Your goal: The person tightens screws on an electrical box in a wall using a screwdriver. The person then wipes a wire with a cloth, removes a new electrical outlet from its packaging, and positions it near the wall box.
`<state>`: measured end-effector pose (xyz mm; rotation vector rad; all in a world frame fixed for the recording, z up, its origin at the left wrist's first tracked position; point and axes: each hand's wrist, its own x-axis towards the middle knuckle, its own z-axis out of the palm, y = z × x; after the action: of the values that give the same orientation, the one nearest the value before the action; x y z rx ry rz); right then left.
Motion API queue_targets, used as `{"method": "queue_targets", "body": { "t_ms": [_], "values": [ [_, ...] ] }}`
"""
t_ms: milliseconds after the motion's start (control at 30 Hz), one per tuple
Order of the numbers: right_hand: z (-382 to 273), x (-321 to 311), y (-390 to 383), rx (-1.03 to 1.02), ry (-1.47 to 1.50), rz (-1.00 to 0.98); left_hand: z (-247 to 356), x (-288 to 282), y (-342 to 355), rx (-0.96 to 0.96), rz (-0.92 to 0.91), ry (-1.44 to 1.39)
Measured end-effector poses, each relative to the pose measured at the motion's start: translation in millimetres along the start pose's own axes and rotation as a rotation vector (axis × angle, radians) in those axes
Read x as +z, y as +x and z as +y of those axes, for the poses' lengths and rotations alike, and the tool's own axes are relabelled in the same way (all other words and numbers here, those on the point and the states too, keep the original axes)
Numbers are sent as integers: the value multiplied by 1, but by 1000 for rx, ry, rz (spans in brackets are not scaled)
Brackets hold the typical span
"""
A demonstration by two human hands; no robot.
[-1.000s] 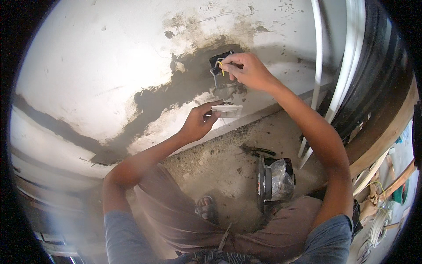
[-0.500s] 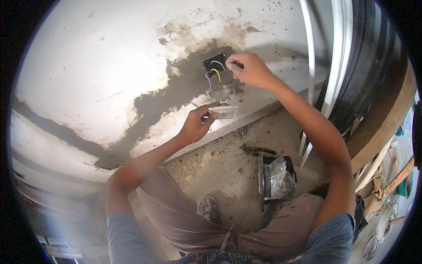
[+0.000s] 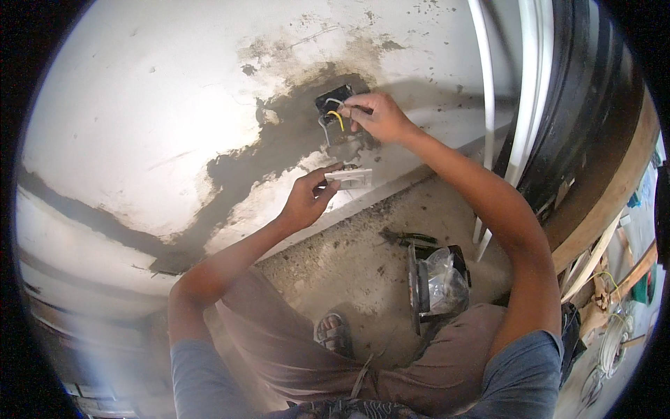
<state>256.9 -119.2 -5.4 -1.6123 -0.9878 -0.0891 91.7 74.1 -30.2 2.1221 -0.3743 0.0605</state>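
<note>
My left hand (image 3: 303,202) is closed on a white electrical faceplate (image 3: 354,179), a socket or a switch, gripping its left end between thumb and fingers. Its back, with dark parts, faces the wall. Just above it, a black wall box (image 3: 335,92) sits in a patch of grey mortar. A yellow wire (image 3: 340,120) and a grey wire (image 3: 324,130) hang down out of the box. Another grey wire (image 3: 333,100) curves to the right, its end pinched in the fingertips of my right hand (image 3: 382,117).
Pliers (image 3: 408,237) lie on the dusty floor beside a dark container holding a clear plastic bag (image 3: 445,283). White pipes (image 3: 530,91) lean at the right, near large black curved material (image 3: 583,105). Coiled cable (image 3: 613,346) and wood pieces lie far right.
My right hand has moved slightly left and down, closer to the box, with its fingertips on the grey wire. My left hand keeps holding the faceplate below.
</note>
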Motion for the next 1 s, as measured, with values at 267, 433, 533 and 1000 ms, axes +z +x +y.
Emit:
{"method": "queue_targets", "body": {
  "t_ms": [267,433,533,1000],
  "values": [
    [-54,-13,-10,-120,-341,168,6,5,4,-2,-54,23],
    [-81,19,-22,-123,-514,70,15,5,-1,-40,-79,93],
    [-59,34,-18,-63,-589,60,6,9,1,-22,-94,92],
    [-65,-1,2,153,-347,-2,22,-23,-13,23,111,134]
  ]
}}
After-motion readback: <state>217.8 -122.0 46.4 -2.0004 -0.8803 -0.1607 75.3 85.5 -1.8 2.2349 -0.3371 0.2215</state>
